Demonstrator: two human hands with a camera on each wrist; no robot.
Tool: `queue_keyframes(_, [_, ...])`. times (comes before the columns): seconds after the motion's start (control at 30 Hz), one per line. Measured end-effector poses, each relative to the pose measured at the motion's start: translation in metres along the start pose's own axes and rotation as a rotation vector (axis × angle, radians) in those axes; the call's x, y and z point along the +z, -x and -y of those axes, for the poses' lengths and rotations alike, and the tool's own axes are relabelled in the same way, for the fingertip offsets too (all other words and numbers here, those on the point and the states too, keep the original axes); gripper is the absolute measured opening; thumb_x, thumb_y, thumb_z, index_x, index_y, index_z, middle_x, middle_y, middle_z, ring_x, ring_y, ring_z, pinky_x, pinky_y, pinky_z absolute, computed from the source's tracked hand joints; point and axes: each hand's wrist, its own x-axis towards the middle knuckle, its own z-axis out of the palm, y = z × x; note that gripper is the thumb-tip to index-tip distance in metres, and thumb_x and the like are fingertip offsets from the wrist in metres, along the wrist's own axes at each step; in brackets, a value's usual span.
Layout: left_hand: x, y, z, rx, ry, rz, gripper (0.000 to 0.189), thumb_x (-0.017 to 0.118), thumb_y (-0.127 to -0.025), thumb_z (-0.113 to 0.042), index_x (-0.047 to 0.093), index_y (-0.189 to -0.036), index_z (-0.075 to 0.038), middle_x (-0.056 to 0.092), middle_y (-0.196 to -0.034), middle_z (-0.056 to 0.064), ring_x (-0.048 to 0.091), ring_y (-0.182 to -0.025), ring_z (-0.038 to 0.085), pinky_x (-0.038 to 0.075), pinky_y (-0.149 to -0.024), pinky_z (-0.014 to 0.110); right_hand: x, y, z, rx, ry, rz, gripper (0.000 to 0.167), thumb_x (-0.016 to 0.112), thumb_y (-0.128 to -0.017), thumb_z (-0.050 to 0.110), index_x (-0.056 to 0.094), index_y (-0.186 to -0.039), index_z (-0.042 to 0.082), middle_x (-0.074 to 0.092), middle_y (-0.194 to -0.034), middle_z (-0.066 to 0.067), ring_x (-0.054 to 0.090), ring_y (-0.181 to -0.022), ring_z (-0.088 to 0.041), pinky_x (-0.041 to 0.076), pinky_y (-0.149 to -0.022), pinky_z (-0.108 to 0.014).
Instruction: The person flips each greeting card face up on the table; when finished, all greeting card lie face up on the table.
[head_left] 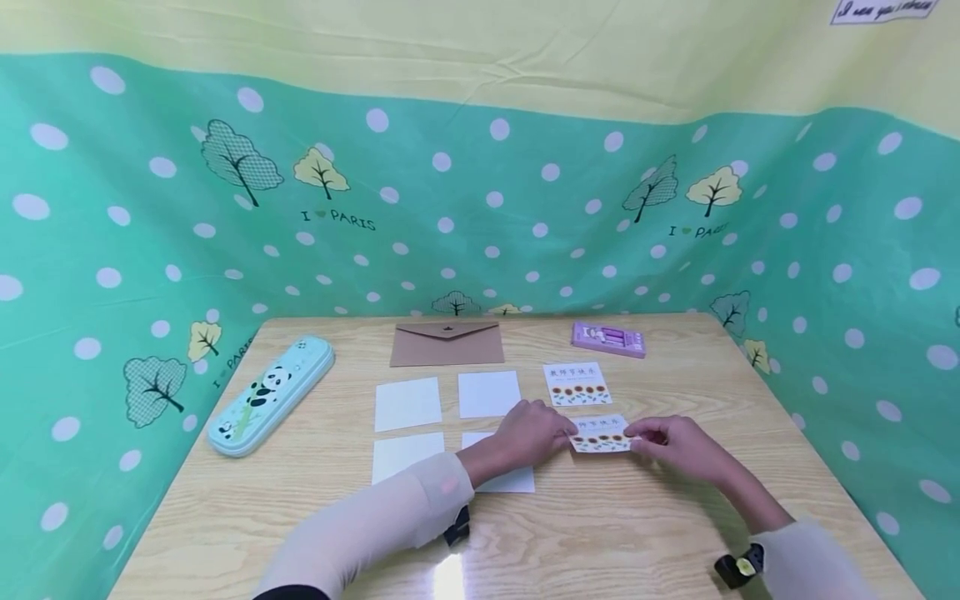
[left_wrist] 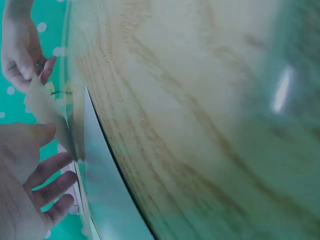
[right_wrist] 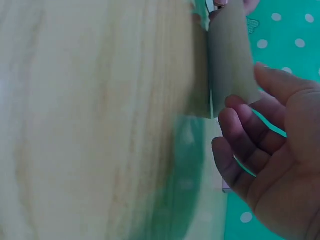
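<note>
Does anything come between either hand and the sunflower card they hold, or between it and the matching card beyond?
Nothing visible does. The left hand and right hand pinch the held card at opposite sides, and only tabletop shows between it and the matching card.

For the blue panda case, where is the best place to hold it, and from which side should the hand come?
I would grip the panda case across its middle, thumb on one long side, fingers on the other, coming from above with the left hand, the nearer one, once free. It lies flat, long and narrow, with nothing on top.
</note>
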Motion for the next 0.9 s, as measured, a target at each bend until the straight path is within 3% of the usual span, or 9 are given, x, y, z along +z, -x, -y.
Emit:
queue_keyframes(0.13, [0.000,-0.001,-0.002,-0.015,-0.020,0.052,0.026,0.060,-0.102,-0.037,0.074,-0.124,-0.033,0.074,-0.122,-0.012,0.068,-0.103,0.015,0.051,-0.081,0.030,0.004,0.000,-0.003,-0.005,0.018,0.039,0.038,0.071,-0.096,0.022,0.068,-0.129,0.004,0.062,-0.080,0.002,0.052,-0.063,-0.005,0.046,-0.055,-0.022])
queue_keyframes(0.3, [0.002,-0.001,-0.006,-0.032,-0.056,0.103,0.029,0.060,-0.101,-0.039,0.071,-0.127,-0.033,0.071,-0.128,-0.006,0.064,-0.111,0.018,0.052,-0.093,0.037,0.007,-0.001,-0.005,-0.005,0.048,0.054,0.041,0.071,-0.095,0.018,0.066,-0.133,0.003,0.057,-0.077,0.004,0.047,-0.064,-0.004,0.041,-0.056,-0.021])
queue_keyframes(0.53, [0.010,-0.005,-0.010,-0.071,-0.093,0.134,0.035,0.063,-0.098,-0.045,0.068,-0.131,-0.034,0.066,-0.126,-0.005,0.058,-0.111,0.016,0.048,-0.092,0.032,0.009,-0.003,-0.010,-0.015,0.087,0.073,0.041,0.071,-0.095,0.019,0.066,-0.133,0.004,0.056,-0.075,0.006,0.046,-0.064,-0.004,0.040,-0.057,-0.021])
queue_keyframes(0.9, [0.012,-0.008,-0.012,-0.109,-0.096,0.159,0.039,0.063,-0.098,-0.049,0.066,-0.134,-0.035,0.066,-0.128,-0.006,0.057,-0.113,0.016,0.048,-0.100,0.035,0.010,-0.004,-0.013,-0.003,0.106,0.070,0.041,0.071,-0.095,0.021,0.067,-0.134,0.008,0.057,-0.071,0.007,0.046,-0.060,-0.004,0.041,-0.054,-0.021])
